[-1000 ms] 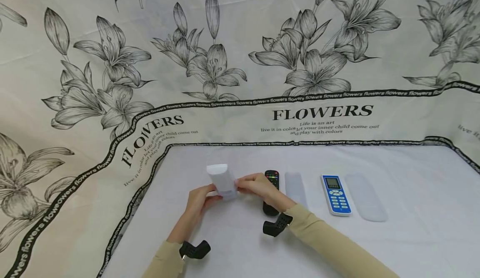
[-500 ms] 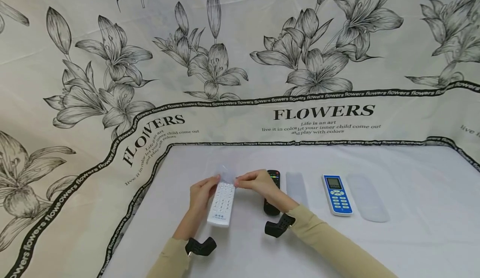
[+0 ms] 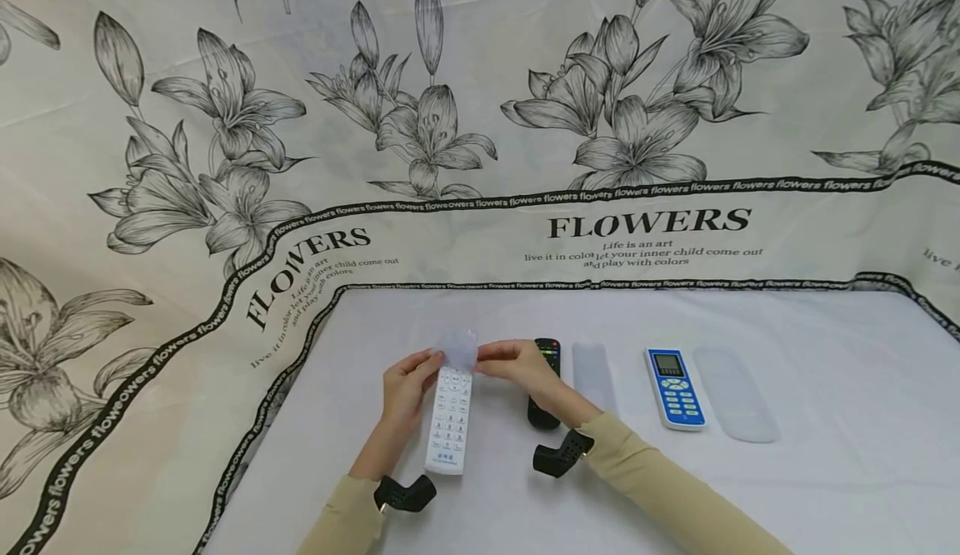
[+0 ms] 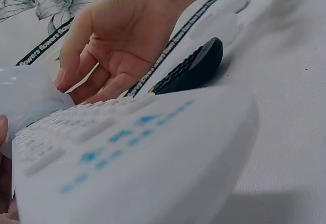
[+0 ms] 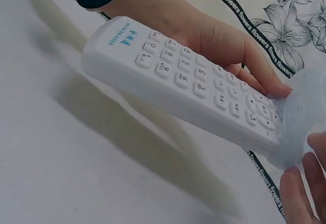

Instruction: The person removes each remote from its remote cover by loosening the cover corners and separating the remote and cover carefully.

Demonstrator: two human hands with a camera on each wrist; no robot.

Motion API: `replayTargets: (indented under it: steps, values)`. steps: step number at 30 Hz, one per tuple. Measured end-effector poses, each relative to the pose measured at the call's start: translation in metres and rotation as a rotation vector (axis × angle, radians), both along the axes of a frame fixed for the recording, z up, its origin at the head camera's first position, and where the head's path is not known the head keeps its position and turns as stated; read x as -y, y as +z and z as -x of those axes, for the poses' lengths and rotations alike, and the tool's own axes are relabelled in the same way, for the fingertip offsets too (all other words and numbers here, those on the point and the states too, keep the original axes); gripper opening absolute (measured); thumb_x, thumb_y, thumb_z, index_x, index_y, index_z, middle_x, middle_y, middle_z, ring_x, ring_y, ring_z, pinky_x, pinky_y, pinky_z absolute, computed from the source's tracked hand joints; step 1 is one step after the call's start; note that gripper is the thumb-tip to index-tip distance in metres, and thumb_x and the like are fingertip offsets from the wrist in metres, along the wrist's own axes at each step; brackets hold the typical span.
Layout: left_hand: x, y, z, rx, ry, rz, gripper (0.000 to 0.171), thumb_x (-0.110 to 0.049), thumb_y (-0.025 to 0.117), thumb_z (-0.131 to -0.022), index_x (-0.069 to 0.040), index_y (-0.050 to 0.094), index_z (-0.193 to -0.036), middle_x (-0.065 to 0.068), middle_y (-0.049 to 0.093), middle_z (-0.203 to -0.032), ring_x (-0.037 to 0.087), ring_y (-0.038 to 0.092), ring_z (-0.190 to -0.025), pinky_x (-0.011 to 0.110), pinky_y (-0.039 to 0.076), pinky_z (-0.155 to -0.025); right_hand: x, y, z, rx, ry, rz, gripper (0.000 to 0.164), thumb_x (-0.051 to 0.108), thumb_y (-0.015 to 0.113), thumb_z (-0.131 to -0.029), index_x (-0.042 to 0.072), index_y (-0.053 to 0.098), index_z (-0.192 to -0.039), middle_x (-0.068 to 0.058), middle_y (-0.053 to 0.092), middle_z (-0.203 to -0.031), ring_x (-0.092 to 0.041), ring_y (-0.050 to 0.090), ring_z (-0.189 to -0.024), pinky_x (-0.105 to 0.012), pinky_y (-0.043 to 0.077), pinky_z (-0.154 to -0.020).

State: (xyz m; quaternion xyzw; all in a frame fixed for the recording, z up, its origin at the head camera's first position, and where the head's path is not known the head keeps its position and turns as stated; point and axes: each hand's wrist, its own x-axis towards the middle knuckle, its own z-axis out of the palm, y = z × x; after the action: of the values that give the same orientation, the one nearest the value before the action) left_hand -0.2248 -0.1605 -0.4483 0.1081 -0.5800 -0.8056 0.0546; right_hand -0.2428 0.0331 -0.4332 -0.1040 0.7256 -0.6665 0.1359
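A white remote control [image 3: 448,426] points its lower end toward me, buttons up. Its far end sits inside a translucent soft sleeve [image 3: 459,348]. My left hand [image 3: 407,388] holds the left side where remote and sleeve meet, thumb by the edge. From the right, my right hand [image 3: 521,370] pinches the sleeve's rim between thumb and fingers. In the right wrist view the sleeve [image 5: 304,114] wraps the remote's end, and the remote's body [image 5: 178,89] is tilted, casting a shadow on the cloth below. Blue print marks the bare end.
Right of the hands lie a black remote [image 3: 546,413], partly behind my right hand, and a flat translucent sleeve [image 3: 592,376]. Farther right are a blue-and-white remote [image 3: 675,392] and another translucent sleeve [image 3: 737,395]. A flower-printed cloth [image 3: 645,238] rises behind the white table.
The remote has swung from standing up, end raised, to lying tilted toward me with its buttons showing. Both hands have stayed at the sleeve's rim.
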Motion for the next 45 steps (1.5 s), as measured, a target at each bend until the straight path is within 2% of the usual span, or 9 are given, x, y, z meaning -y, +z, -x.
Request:
replayTargets:
  steps: [6,10,14,19,24,27,31,35,45]
  values:
    - [-0.001,-0.001,-0.001,-0.012,0.007,-0.011,0.02,0.003,0.067,-0.084,-0.014,0.07,-0.075,-0.005,0.067,-0.077,0.005,0.065,-0.073,0.017,0.056,-0.072,0.004,0.002,0.005,0.11,-0.035,0.152,0.04,0.014,0.055,-0.095,-0.006,0.052,-0.13,-0.021,0.058,-0.127,-0.012,0.066,-0.095,-0.028,0.055,-0.089]
    - [-0.002,-0.002,-0.001,-0.034,-0.007,-0.017,0.02,0.003,0.067,-0.083,-0.015,0.07,-0.075,-0.005,0.066,-0.077,0.005,0.065,-0.074,0.018,0.056,-0.073,0.009,0.004,0.01,0.154,-0.046,0.129,0.046,0.026,0.053,-0.098,-0.003,0.051,-0.134,-0.019,0.058,-0.128,-0.01,0.063,-0.091,-0.023,0.055,-0.084]
    - [-0.001,-0.005,-0.001,-0.039,-0.027,0.014,0.017,0.003,0.069,-0.082,-0.014,0.07,-0.077,-0.005,0.065,-0.079,0.005,0.064,-0.075,0.018,0.055,-0.072,0.014,0.005,0.014,0.191,-0.068,0.104,0.049,0.032,0.053,-0.098,-0.004,0.054,-0.131,-0.013,0.06,-0.118,-0.009,0.06,-0.085,-0.019,0.054,-0.077]
    - [-0.002,-0.008,-0.002,-0.005,-0.044,0.076,0.008,-0.001,0.067,-0.085,-0.006,0.069,-0.09,-0.004,0.06,-0.087,0.006,0.06,-0.077,0.018,0.054,-0.069,0.017,0.006,0.018,0.238,-0.156,0.109,0.042,0.028,0.055,-0.097,-0.002,0.058,-0.127,-0.007,0.061,-0.107,-0.008,0.059,-0.077,-0.016,0.052,-0.069]
    - [-0.001,-0.011,-0.003,0.05,-0.046,0.148,0.027,-0.002,0.061,-0.088,0.006,0.062,-0.115,0.003,0.067,-0.096,0.005,0.06,-0.08,0.017,0.051,-0.069,0.016,0.007,0.023,0.266,-0.225,0.145,0.038,0.022,0.054,-0.097,-0.001,0.058,-0.128,-0.008,0.062,-0.109,-0.008,0.06,-0.075,-0.016,0.054,-0.067]
    - [0.001,-0.012,-0.005,0.105,-0.094,0.243,0.039,-0.006,0.058,-0.091,0.01,0.054,-0.127,0.017,0.067,-0.114,0.008,0.061,-0.09,0.016,0.05,-0.073,0.014,0.008,0.025,0.281,-0.244,0.145,0.038,0.021,0.055,-0.097,0.0,0.058,-0.128,-0.01,0.061,-0.111,-0.009,0.061,-0.076,-0.016,0.054,-0.067]
    - [0.003,-0.013,-0.008,0.139,-0.217,0.385,0.046,-0.009,0.053,-0.093,0.012,0.047,-0.133,0.028,0.055,-0.132,0.014,0.062,-0.101,0.019,0.052,-0.078,0.013,0.008,0.025,0.298,-0.252,0.126,0.04,0.023,0.057,-0.096,0.001,0.058,-0.129,-0.01,0.061,-0.113,-0.009,0.061,-0.077,-0.015,0.054,-0.067]
    - [0.004,-0.012,-0.01,0.12,-0.303,0.455,0.046,-0.011,0.052,-0.094,0.012,0.046,-0.134,0.028,0.056,-0.13,0.013,0.064,-0.093,0.022,0.054,-0.071,0.013,0.01,0.025,0.318,-0.276,0.126,0.04,0.023,0.059,-0.094,0.001,0.059,-0.127,-0.011,0.061,-0.114,-0.008,0.061,-0.074,-0.014,0.053,-0.064]
    - [0.008,-0.011,-0.016,0.047,-0.376,0.498,0.044,-0.007,0.056,-0.09,0.009,0.051,-0.131,0.026,0.062,-0.124,0.006,0.062,-0.083,0.017,0.048,-0.058,0.014,0.015,0.027,0.346,-0.345,0.128,0.041,0.024,0.064,-0.09,-0.002,0.06,-0.123,-0.008,0.064,-0.103,-0.007,0.06,-0.061,-0.013,0.05,-0.056]
